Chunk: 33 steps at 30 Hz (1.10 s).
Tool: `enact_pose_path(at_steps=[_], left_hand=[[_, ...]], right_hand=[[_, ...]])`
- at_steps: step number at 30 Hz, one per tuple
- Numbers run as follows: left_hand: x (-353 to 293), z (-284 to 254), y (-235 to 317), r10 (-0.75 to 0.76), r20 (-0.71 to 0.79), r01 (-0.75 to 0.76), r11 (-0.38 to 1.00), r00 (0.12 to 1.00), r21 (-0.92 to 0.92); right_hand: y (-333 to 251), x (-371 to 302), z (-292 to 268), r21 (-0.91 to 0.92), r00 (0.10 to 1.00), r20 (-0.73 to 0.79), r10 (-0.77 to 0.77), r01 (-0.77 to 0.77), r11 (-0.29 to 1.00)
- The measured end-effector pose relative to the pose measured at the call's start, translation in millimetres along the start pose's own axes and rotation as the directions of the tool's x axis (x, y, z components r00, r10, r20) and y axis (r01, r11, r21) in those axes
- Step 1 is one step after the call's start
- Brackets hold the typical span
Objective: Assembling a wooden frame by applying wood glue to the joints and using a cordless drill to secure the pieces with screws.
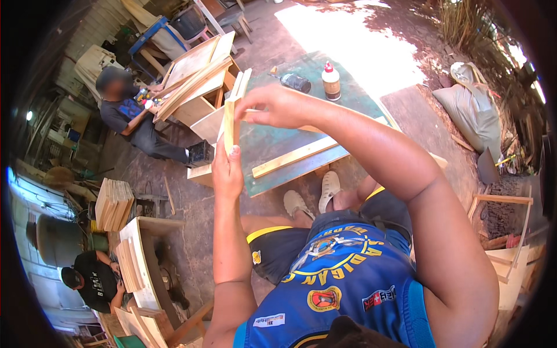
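My left hand (228,174) grips the lower end of a pale wooden strip (230,124), its thumb pressed along the near face. The strip stands up above the near left part of a green-topped table (272,136). More pale wood reaches away behind it, and I cannot tell whether the pieces are joined. Beside the strip's upper end is my right hand (275,107), arched with fingers bent and somewhat apart. Its fingertips come right up to the wood; whether they touch it is unclear. Another wooden strip (296,156) lies along the table's near edge.
A white bottle with a red cap (331,82) and a dark rounded object (295,83) stand at the table's far side. At left, a person (130,116) sits by stacked boards (194,87); another person (90,281) works lower left. A filled sack (469,113) leans at right.
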<state>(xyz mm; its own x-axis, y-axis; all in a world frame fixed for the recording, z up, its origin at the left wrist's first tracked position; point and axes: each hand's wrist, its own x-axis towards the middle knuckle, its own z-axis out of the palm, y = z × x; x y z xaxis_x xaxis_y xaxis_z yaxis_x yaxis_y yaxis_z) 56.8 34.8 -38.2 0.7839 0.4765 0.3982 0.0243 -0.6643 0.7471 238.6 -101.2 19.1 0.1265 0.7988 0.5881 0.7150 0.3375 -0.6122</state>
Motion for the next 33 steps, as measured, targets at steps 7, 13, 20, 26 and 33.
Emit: enact_pose_path(at_steps=[7, 13, 20, 26, 33], left_hand=[[2, 0, 4, -0.032, 0.016, 0.032, 0.999, 0.999, 0.014], [2, 10, 10, -0.035, -0.028, 0.036, 0.998, 0.999, 0.041], [-5, 15, 13, 0.136, -0.091, -0.111, 0.965, 0.987, 0.236], [-6, 16, 19, 0.128, -0.086, -0.103, 0.962, 0.988, 0.252], [-6, 13, 23, 0.089, -0.057, -0.071, 0.961, 0.994, 0.267]], right_hand=[[-4, 5, -7, 0.158, 0.945, -0.252, 0.211, -0.175, 0.972], [-9, 18, -11, 0.011, 0.818, 0.192, 0.542, -0.554, 0.833], [-8, 20, 4, -0.108, 0.781, 0.227, 0.582, -0.573, 0.812], [-6, 13, 10, -0.219, 0.871, 0.038, 0.490, -0.471, 0.855], [-9, 12, 4, -0.161, 0.870, 0.131, 0.474, -0.454, 0.877]])
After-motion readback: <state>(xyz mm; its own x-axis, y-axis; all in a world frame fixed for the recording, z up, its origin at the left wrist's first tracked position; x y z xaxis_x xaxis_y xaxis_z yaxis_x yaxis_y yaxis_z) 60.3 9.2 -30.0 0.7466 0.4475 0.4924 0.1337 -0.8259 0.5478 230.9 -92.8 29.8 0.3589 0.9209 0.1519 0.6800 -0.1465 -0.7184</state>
